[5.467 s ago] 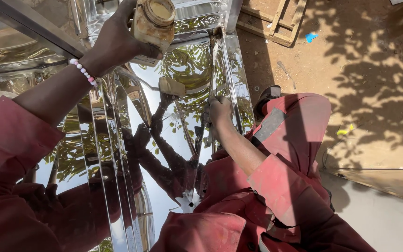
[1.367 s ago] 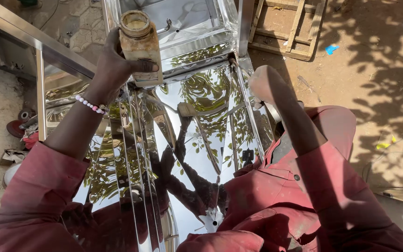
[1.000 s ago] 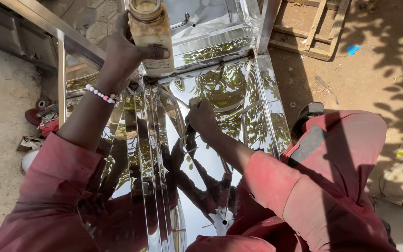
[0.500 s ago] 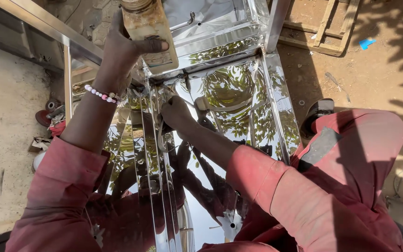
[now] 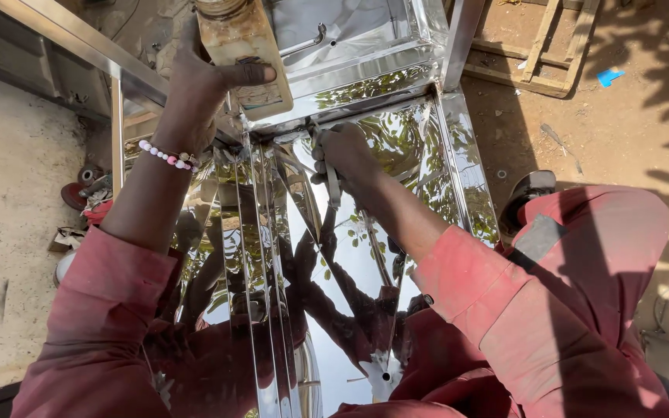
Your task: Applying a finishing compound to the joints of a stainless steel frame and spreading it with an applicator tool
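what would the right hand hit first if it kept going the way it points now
The right hand points up the mirror-bright steel panel toward the raised steel ledge just ahead. That ledge would probably come first, close beside the stained jar held by the left hand; depth is hard to judge among the reflections.

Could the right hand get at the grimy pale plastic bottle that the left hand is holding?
Probably yes: the right hand, gripping a thin tool on the shiny steel panel, sits just below the bottle in the left hand, nothing between them.
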